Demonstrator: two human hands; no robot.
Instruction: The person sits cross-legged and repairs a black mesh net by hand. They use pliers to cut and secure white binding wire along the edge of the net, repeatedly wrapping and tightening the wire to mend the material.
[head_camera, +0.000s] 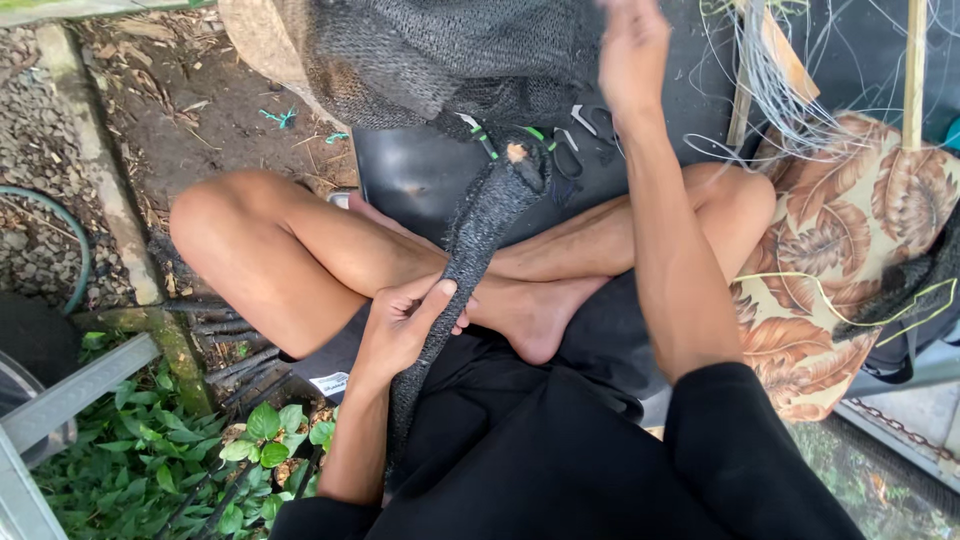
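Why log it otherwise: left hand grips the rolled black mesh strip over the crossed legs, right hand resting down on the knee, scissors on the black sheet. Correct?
One error. The right hand is not on the knee: the head view shows it raised toward the top edge, by the black netting pile. The rest holds: the left hand grips the rolled black mesh strip over the crossed legs, and the scissors lie on the black sheet.
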